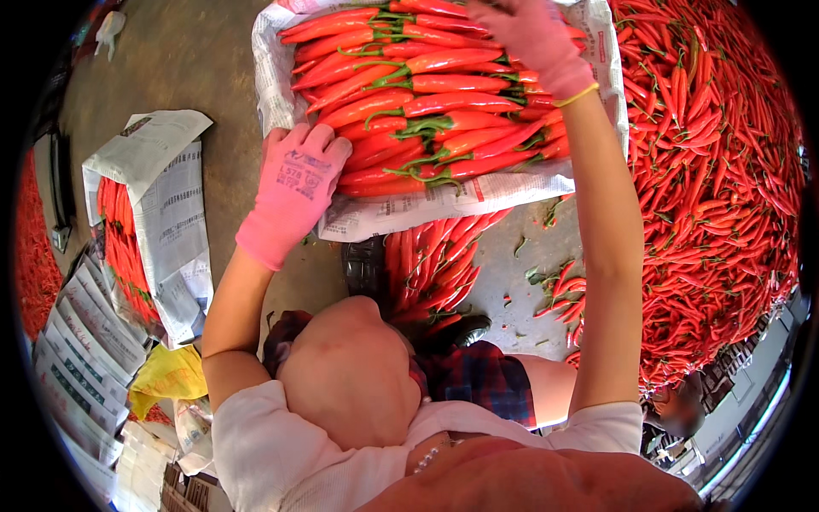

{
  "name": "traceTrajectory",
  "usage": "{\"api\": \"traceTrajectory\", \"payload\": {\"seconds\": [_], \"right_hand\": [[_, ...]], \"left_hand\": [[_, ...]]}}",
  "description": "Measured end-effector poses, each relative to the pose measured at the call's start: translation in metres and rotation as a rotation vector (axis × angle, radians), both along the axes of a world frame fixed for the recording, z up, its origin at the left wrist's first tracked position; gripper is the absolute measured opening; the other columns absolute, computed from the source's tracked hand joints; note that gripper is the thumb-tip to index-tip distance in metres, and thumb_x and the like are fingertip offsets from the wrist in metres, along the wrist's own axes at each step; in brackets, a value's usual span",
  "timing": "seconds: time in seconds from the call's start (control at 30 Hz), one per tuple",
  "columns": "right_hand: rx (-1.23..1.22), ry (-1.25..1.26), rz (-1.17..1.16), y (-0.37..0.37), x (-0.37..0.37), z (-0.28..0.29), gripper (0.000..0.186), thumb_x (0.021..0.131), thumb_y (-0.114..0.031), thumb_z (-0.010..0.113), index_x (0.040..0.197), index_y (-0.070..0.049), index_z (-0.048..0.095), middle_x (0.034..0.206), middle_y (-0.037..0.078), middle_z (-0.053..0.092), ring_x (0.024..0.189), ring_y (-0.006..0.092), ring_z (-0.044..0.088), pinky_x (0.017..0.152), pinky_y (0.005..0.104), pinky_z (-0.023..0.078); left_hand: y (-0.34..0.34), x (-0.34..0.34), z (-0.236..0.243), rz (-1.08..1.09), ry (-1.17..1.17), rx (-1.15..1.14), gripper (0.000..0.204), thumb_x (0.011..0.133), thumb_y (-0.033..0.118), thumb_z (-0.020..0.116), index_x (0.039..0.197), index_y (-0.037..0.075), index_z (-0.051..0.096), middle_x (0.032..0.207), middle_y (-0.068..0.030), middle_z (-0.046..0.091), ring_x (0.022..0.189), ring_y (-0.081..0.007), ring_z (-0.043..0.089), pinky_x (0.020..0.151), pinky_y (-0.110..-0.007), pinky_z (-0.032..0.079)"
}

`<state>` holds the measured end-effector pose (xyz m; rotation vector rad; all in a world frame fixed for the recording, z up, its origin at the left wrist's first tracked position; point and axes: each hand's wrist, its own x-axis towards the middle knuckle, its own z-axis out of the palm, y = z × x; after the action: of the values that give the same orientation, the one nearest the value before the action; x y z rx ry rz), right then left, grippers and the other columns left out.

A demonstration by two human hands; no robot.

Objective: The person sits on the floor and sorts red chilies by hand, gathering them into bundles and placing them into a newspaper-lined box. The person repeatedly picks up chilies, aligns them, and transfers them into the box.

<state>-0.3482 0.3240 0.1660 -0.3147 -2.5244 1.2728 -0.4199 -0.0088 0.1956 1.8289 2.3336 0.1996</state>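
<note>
Here's my left hand (299, 183) half-curled at the box (409, 213) edge, my right hand (536, 43) over the chilies (452, 83) inside, fingers blurred, and I can't tell whether either grips anything!

On the left, a box (182, 224) lined with newspaper sits on the grey-brown floor (183, 64), with red peppers (119, 226) inside. Just beside it, lots of paper sheets (90, 363) lie over each other. A bright yellow bag (173, 375) is near them, next to a whitish bag (194, 431). A small white thing (109, 30), too blurry to name, is at the top left.
</note>
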Motion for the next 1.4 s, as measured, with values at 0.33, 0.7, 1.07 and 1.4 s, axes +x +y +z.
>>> {"api": "traceTrajectory", "payload": {"seconds": [0.33, 0.7, 1.07, 1.4], "right_hand": [[0.588, -0.252, 0.221, -0.001, -0.033, -0.009, 0.026, 0.084, -0.015, 0.060, 0.107, -0.007, 0.069, 0.102, 0.016, 0.067, 0.100, 0.0344, 0.064, 0.088, 0.0434, 0.050], [0.130, -0.278, 0.281, -0.049, 0.062, 0.045, 0.023, 0.083, -0.016, 0.066, 0.102, -0.003, 0.065, 0.085, 0.008, 0.061, 0.074, 0.0227, 0.062, 0.067, 0.0335, 0.049], [0.085, -0.421, 0.252, -0.084, 0.069, 0.045, 0.029, 0.083, -0.017, 0.066, 0.109, -0.005, 0.067, 0.087, 0.010, 0.065, 0.077, 0.0230, 0.066, 0.069, 0.0320, 0.052], [0.660, -0.504, 0.159, -0.051, 0.143, 0.032, 0.015, 0.081, -0.018, 0.065, 0.093, -0.009, 0.062, 0.094, 0.008, 0.060, 0.094, 0.0298, 0.064, 0.079, 0.0421, 0.051]], "left_hand": [[-0.004, 0.002, 0.019, 0.098, -0.112, 0.143, 0.026, 0.081, 0.016, 0.067, 0.107, 0.011, 0.066, 0.102, -0.0058, 0.062, 0.096, -0.0263, 0.058, 0.084, -0.041, 0.041], [-0.006, -0.002, 0.023, 0.203, -0.249, 0.308, 0.024, 0.077, 0.010, 0.071, 0.101, 0.008, 0.068, 0.100, -0.0049, 0.068, 0.094, -0.0262, 0.063, 0.082, -0.039, 0.044], [0.006, 0.026, 0.018, 0.100, -0.323, 0.511, 0.022, 0.076, 0.013, 0.074, 0.097, 0.012, 0.069, 0.090, -0.0027, 0.064, 0.077, -0.0243, 0.058, 0.075, -0.038, 0.041], [0.039, 0.033, 0.006, 0.031, -0.170, 0.395, 0.019, 0.073, 0.016, 0.077, 0.089, 0.013, 0.067, 0.084, -0.0014, 0.058, 0.081, -0.0236, 0.057, 0.075, -0.040, 0.041]]}}
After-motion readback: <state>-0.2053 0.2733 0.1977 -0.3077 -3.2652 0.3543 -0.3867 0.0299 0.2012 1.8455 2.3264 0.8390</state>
